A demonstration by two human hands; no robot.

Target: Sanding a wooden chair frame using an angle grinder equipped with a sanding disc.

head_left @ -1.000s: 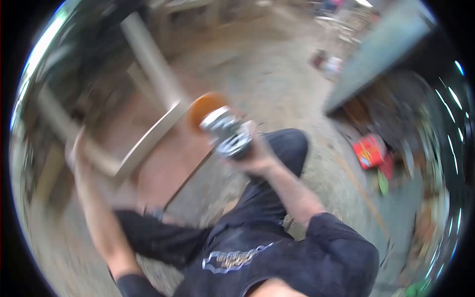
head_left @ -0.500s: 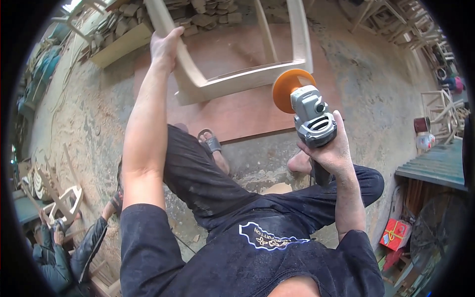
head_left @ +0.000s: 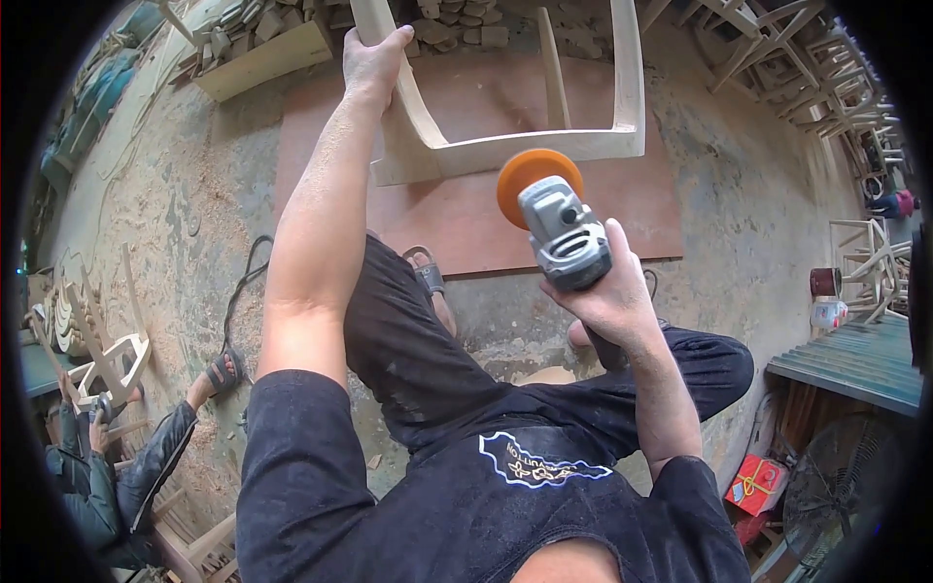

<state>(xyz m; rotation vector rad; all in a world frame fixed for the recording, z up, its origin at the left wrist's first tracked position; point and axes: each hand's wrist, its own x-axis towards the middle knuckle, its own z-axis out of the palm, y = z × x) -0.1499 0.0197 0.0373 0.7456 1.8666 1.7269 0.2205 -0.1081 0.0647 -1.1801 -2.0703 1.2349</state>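
Note:
A pale wooden chair frame [head_left: 515, 148] is tilted up in front of me, over a flat reddish-brown board [head_left: 476, 219]. My left hand [head_left: 374, 70] is closed round its left leg. In my right hand [head_left: 617, 296] is a grey angle grinder [head_left: 564, 228], gripped by its body. The grinder's round orange disc [head_left: 513, 185] lies at the near edge of the frame's crosspiece, around its middle. Whether disc and wood touch, I cannot tell. Pale dust coats both my hands.
Wood offcuts [head_left: 282, 24] are piled at the far left behind a plank. Stacked wooden frames [head_left: 787, 49] fill the far right. At right are a ribbed bench [head_left: 855, 360], a red box [head_left: 756, 484] and a fan [head_left: 831, 486]. A seated co-worker's leg [head_left: 160, 452] shows lower left.
The grinder has moved left along the crosspiece, from its right end toward the middle. My left hand and the chair frame appear farther right in the picture.

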